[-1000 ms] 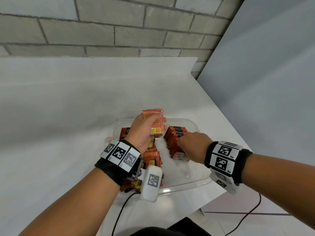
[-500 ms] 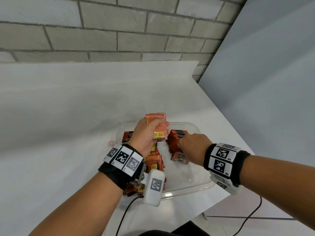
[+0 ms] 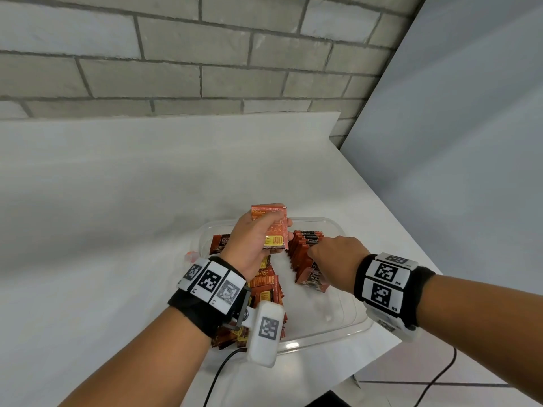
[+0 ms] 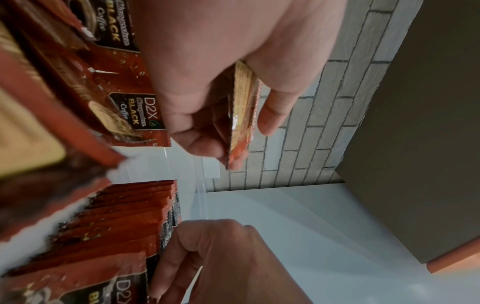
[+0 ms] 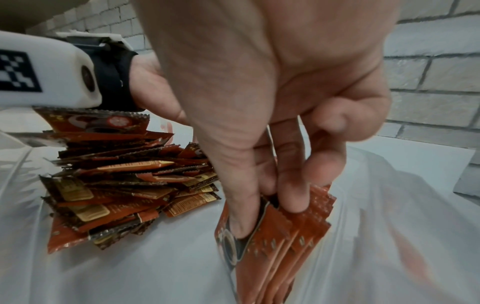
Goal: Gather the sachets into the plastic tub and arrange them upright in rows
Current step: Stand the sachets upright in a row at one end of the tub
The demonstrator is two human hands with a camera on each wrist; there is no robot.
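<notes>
A clear plastic tub sits near the table's right corner. My left hand holds a small stack of orange-red coffee sachets upright above the tub's far left part, thumb on one face and fingers on the other. A row of upright sachets leans in the tub's right half. My right hand pinches the front sachets of that row, its fingertips pushed in between them. A loose pile of sachets lies flat in the tub's left half, partly under my left wrist.
The white table runs far to the left and back to a grey brick wall. Its right edge lies close beside the tub, with a grey panel beyond. A black cable hangs off the front edge.
My left hand with its stack has held roughly in place above the tub while the right hand kept working at the front of the upright row. The head view shifted slightly.
</notes>
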